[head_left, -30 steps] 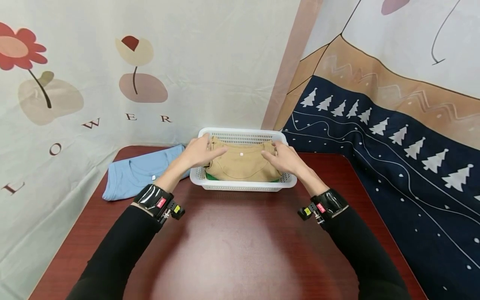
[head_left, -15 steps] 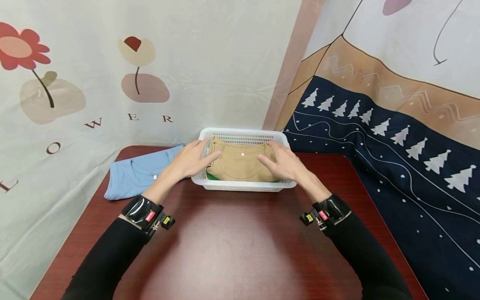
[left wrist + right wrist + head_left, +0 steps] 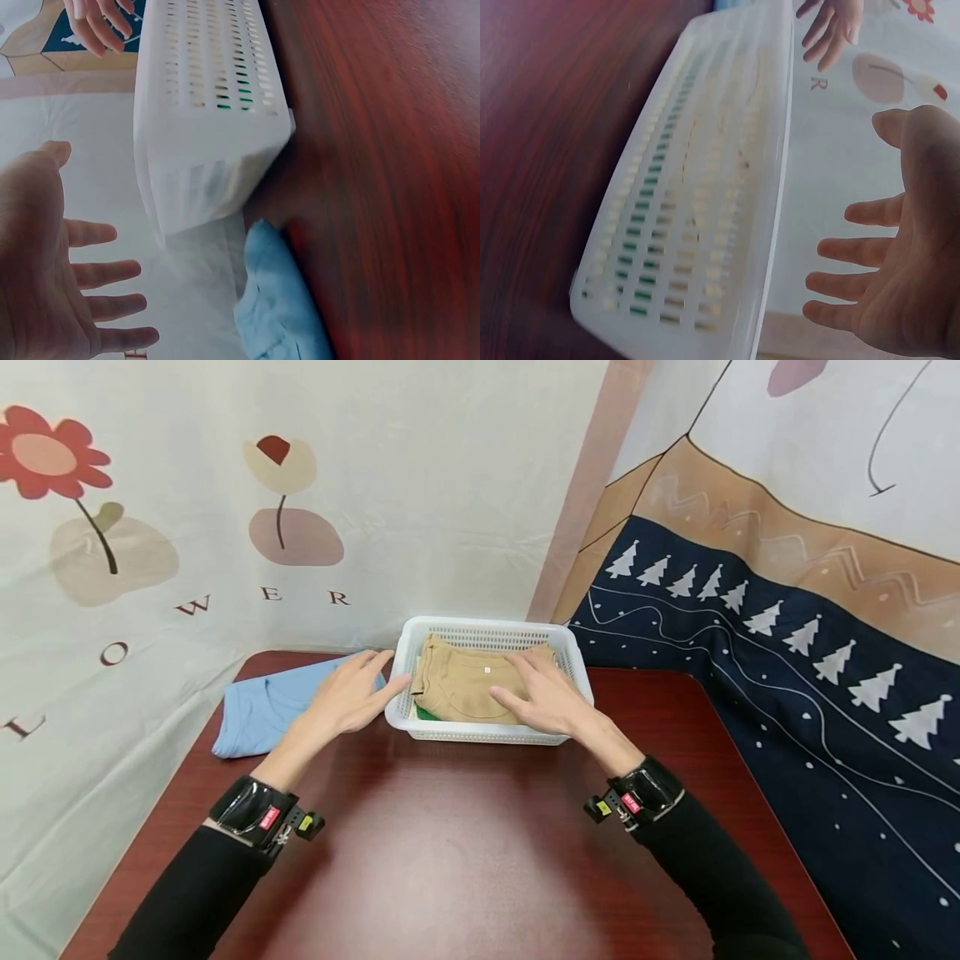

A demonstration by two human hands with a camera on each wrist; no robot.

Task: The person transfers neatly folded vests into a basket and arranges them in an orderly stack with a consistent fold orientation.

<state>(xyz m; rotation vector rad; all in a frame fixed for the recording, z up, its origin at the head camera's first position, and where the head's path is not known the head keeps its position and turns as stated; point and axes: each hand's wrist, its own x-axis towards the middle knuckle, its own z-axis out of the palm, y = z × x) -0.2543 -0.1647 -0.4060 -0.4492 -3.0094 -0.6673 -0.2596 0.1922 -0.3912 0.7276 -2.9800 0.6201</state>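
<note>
A white plastic basket (image 3: pixel 491 732) holds a folded tan shirt (image 3: pixel 461 689) with a small white label, and a strip of green cloth (image 3: pixel 425 714) shows beneath it. My left hand (image 3: pixel 348 693) hovers beside the basket's left end, over part of a folded light-blue shirt (image 3: pixel 270 706). Its fingers are spread and hold nothing, as the left wrist view confirms. Above the right part of the tan shirt is my right hand (image 3: pixel 547 697), fingers extended. In the right wrist view this hand (image 3: pixel 907 270) stands apart from the basket wall (image 3: pixel 697 172), holding nothing.
The basket stands near the back edge of a reddish-brown table (image 3: pixel 465 843). Behind it hangs a pale curtain (image 3: pixel 420 510) with flower prints; a navy cloth (image 3: pixel 750 693) with white trees hangs at the right. Each wrist carries a strapped camera.
My left hand has moved left, out of the basket and over the blue shirt. My right hand has shifted left above the tan shirt. The basket and both shirts stay in place.
</note>
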